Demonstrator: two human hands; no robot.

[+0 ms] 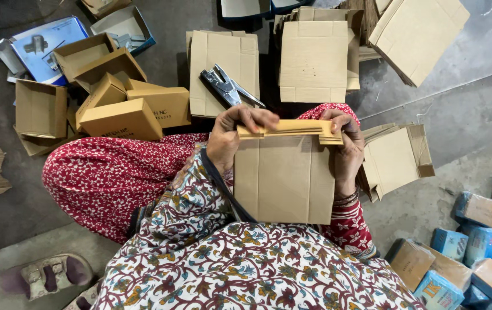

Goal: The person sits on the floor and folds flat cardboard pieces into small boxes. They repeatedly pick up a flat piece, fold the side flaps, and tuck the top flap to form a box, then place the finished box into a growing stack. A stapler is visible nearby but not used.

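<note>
Both hands hold a flat brown cardboard box blank [285, 178] upright over my lap. My left hand [235, 133] grips its upper left corner, fingers curled over the folded top flaps [292, 130]. My right hand [344, 150] clasps the upper right edge, fingers pressing the flaps down. Just beyond the hands, a metal plier stapler [226, 87] lies on a stack of flat blanks [223, 57].
Assembled brown boxes [121, 117] pile at the left. More flat blanks [313, 62] lie ahead and to the right [396, 158]. Blue cartons [449, 244] sit at lower right, a sandal [44, 275] at lower left, on a grey concrete floor [464, 97].
</note>
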